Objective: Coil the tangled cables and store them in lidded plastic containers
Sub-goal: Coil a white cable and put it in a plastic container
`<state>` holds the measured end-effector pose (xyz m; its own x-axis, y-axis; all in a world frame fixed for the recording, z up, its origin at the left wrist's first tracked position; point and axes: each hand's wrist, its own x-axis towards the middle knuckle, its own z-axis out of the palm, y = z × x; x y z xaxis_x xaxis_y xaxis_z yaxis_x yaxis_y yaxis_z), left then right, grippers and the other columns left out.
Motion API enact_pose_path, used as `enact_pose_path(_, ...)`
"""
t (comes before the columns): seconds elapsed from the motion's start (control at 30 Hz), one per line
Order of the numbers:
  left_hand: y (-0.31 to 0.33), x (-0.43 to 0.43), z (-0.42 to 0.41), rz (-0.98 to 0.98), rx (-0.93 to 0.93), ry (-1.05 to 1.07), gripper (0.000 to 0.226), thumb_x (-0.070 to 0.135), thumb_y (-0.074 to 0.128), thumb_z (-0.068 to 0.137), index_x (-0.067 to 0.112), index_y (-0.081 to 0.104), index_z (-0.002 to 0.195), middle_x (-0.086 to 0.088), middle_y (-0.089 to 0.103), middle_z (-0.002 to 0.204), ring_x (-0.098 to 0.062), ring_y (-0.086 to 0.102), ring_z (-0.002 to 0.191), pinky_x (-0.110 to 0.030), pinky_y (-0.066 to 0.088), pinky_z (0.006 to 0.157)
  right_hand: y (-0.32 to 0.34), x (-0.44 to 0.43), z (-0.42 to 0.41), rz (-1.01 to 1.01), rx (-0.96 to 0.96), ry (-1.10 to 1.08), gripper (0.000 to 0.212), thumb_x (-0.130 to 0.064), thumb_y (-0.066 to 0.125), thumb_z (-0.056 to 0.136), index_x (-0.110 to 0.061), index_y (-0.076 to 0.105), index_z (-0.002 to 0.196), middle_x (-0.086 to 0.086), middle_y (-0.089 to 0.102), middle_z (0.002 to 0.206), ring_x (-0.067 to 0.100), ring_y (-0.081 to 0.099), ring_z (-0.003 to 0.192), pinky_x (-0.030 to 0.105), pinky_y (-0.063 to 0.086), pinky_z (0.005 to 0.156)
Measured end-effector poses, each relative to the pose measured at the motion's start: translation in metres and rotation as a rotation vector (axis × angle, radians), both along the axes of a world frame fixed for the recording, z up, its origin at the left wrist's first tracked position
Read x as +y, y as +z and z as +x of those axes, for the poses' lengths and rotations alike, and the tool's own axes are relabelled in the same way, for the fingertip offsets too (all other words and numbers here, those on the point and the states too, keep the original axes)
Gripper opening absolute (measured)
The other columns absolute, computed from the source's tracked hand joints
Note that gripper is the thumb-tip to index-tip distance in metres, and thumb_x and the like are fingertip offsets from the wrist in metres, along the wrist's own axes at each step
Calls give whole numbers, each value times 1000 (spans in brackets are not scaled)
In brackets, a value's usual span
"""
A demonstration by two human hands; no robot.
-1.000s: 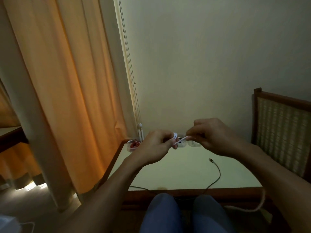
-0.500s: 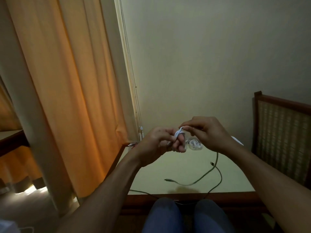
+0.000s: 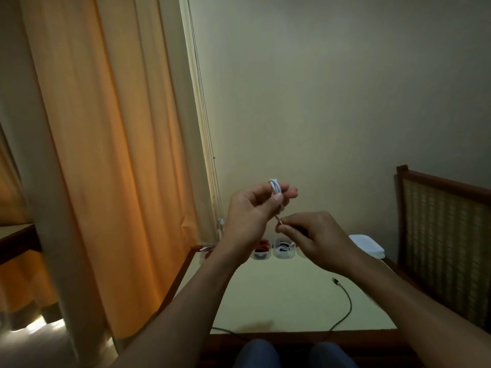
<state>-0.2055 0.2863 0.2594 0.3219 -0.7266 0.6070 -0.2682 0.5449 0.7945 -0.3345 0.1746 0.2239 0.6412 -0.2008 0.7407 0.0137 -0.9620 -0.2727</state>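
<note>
The left grip holds the coiled white cable; the right grip pinches its end, both above the counter. A black cable crosses the near edge.

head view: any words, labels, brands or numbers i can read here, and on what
No readable text anywhere in this view.
white cable, gripped by the left hand and pinched by the right hand: no print shows.
clear containers: no label visible, small and dim.
white box: plain where visible.
black cable: plug too small to tell.
</note>
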Motion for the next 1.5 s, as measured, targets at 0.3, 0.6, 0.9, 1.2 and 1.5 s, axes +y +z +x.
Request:
enact_pose_path(0.3, 5, -2, 20, 42, -599, 327, 16, 4, 58, 99, 8, 73, 103, 2, 75, 98, -2, 68, 95, -17, 55, 84, 17, -6, -16, -61, 19, -88, 13, -27, 70, 92, -19, 77, 85, -22, 58, 63, -2, 56, 60, 9, 36, 57)
enact_pose_path(0.6, -6, 12, 28, 370, -364, -65, 29, 0, 52, 73, -1, 73, 94, -16, 74, 87, -27, 71, 85, -49, 57, 88, 60, -22, -25, -226, -143, -70, 15, -30, 77, 86, -16, 81, 90, -8, 61, 72, 4, 51, 59, 19, 41, 59)
enact_pose_path(0.9, 5, 37, 2, -88, 248, -546, 30, -4, 46, 77, -1, 68, 98, -17, 66, 83, -35, 69, 98, -44, 53, 97, 20, 1, -11, 33, -262, -50, 31, -39, 61, 93, -13, 80, 92, -22, 60, 67, -4, 56, 63, 9, 39, 63)
enact_pose_path(1.2, 1, 35, -11, -180, 104, -24, 34, -13, 47, 98, 2, 65, 123, -11, 75, 120, -23, 68, 120, -34, 53, 104, -1, 51, -21, 63, -117, -82, 13, -20, 63, 99, -21, 76, 100, -11, 71, 84, 1, 65, 77, 14, 47, 66)
enact_pose_path(1.5, -8, 29, -15, -107, -883, 450, 43, -9, 51, 74, 3, 64, 113, -7, 67, 115, -21, 63, 110, -26, 49, 100, 11, 55, -43, -123, 19, -414, 15, -23, 65, 94, -28, 74, 105, -7, 66, 87, 21, 63, 77, 43, 54, 67)
